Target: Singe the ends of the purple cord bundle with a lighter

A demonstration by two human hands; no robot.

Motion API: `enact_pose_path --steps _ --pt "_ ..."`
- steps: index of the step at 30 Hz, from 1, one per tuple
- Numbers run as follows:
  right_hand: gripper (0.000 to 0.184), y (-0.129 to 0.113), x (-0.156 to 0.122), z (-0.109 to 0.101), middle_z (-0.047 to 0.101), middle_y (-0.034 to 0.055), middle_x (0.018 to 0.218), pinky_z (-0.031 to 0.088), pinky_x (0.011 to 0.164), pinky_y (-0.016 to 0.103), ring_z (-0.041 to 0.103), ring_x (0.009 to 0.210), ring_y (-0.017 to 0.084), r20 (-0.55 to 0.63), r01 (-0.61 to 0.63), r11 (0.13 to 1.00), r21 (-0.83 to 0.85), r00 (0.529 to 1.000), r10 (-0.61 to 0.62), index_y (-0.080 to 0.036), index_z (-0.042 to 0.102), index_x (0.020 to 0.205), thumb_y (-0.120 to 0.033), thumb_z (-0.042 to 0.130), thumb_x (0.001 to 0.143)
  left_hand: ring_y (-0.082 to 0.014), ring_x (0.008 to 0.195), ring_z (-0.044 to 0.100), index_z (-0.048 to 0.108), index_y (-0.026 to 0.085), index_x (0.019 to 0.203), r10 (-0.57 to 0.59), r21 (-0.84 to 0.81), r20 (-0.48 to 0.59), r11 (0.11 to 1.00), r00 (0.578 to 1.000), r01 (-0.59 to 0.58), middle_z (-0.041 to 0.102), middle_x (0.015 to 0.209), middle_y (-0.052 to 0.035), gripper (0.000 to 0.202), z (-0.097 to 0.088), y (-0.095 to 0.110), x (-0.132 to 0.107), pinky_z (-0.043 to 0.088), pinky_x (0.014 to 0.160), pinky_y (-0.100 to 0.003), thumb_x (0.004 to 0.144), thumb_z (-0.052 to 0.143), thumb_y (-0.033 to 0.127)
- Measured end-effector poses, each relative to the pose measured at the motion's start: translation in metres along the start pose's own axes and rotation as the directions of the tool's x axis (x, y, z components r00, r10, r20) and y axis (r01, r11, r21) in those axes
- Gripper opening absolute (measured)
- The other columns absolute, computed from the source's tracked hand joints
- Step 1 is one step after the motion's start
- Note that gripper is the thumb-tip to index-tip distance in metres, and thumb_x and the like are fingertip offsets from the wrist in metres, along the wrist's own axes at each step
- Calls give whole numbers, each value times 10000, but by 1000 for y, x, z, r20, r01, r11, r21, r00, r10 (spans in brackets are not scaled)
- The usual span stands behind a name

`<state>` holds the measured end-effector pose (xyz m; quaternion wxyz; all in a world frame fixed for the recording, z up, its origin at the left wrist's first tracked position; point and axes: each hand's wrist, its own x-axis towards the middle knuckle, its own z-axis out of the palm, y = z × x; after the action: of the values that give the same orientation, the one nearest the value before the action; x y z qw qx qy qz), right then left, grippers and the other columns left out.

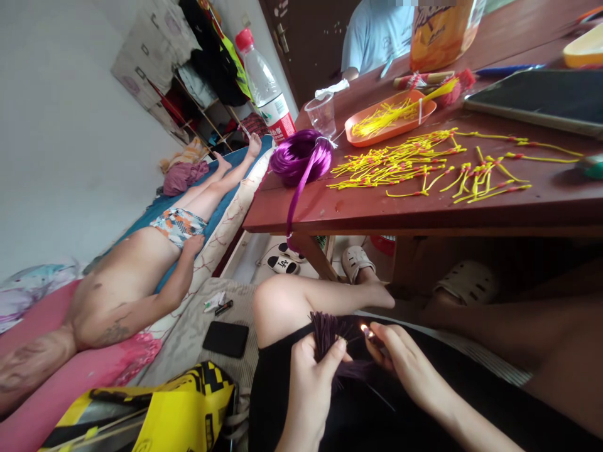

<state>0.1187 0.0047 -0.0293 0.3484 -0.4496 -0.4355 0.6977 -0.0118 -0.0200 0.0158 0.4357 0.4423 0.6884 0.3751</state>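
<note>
Low in the view, over my lap, my left hand (315,367) is closed round a bundle of dark purple cords (330,331) whose cut ends point up. My right hand (400,358) is closed on a small lighter (370,334) with a lit flame (363,328) right beside the cord ends. The two hands are close together above my black shorts.
A brown table (424,210) carries a purple cord coil (299,157), several yellow cords (414,164), an orange tray (390,119), a plastic cup (322,114) and a bottle (264,85). A person lies on the bed (141,270) to the left; another sits behind the table. A black phone (226,339) and a yellow bag (183,408) lie nearby.
</note>
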Motion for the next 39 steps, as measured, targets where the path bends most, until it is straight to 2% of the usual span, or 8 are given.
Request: enact_pose_path --steps 7,14,22,39 --pt "408 6 0 1 323 -55 464 306 469 226 318 454 109 -73 -13 1000 -13 997 12 -202 349 458 -456 358 777 -177 571 576 602 138 578 57 147 -20 988 998 -54 631 570 -29 195 0 4 -1 426 573 -253 724 562 262" --pt "418 10 1 1 357 -44 460 331 483 227 357 462 115 -107 8 1000 21 994 -6 -196 382 451 -449 358 783 -187 542 586 616 144 562 80 196 -50 978 996 -69 649 549 -40 192 1 8 -2 441 541 -253 709 571 259" --pt "412 10 1 2 349 -48 452 307 451 225 333 441 106 -107 11 1000 22 994 -9 -194 391 463 -448 352 785 -192 550 588 607 151 586 97 257 -39 963 995 -83 659 571 -48 188 0 9 -3 439 540 -255 718 562 276" --pt "397 13 3 0 317 -56 464 295 460 226 317 450 105 -98 7 998 55 995 -1 -203 348 473 -448 361 786 -191 554 577 602 150 578 92 197 10 976 996 -92 634 560 -43 208 0 10 -3 433 550 -249 727 557 288"
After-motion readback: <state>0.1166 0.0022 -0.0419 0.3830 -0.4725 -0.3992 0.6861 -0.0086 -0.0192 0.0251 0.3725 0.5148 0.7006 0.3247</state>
